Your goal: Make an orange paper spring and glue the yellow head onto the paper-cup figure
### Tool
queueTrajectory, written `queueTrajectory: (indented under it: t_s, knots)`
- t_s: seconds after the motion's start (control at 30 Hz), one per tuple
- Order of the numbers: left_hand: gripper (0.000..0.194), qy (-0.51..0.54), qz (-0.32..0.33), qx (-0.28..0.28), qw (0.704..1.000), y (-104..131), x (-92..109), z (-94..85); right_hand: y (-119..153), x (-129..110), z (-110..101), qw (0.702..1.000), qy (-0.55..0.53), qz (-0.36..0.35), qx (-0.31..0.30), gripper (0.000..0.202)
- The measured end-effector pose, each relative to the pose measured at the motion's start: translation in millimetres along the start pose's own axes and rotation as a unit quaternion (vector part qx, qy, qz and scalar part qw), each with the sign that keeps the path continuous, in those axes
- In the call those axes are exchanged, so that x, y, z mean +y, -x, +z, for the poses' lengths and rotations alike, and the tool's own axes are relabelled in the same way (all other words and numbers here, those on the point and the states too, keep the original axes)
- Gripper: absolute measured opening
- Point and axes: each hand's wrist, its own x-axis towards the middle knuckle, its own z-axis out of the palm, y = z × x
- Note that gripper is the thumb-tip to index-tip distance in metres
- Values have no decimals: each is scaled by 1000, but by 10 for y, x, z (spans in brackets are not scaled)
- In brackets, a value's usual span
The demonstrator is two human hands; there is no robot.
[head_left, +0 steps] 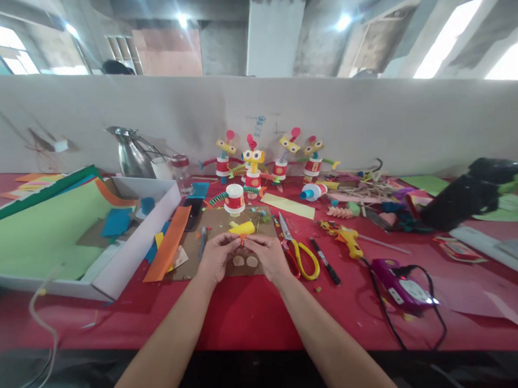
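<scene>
My left hand and my right hand meet over a brown cardboard sheet, both pinching a small orange paper piece. Just beyond the fingertips lies a yellow paper roll. Two pale round discs rest on the cardboard between my wrists. Farther back stands a red-and-white paper cup with green folded-paper arms. To the right of my right hand are yellow-handled scissors and a black marker.
Several finished cup figures stand near the wall. A white box with coloured paper and an orange strip are at left. A yellow glue gun, a purple power strip with a black cable, and a black bottle-like object lie right.
</scene>
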Motion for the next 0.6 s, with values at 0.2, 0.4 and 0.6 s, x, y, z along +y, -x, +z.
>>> queueTrajectory:
  t_s: [0.2, 0.4, 0.6]
  knots:
    - [36, -20, 23, 6, 1000, 7, -8, 26, -13, 39, -19, 1000, 8, -23, -13, 19]
    - [33, -35, 60, 31, 997, 29, 20, 67, 12, -20, -9, 998, 50, -35, -34, 21]
    - [31, 3, -8, 3, 1000, -6, 7, 9, 2, -1, -4, 999, 45, -21, -8, 18]
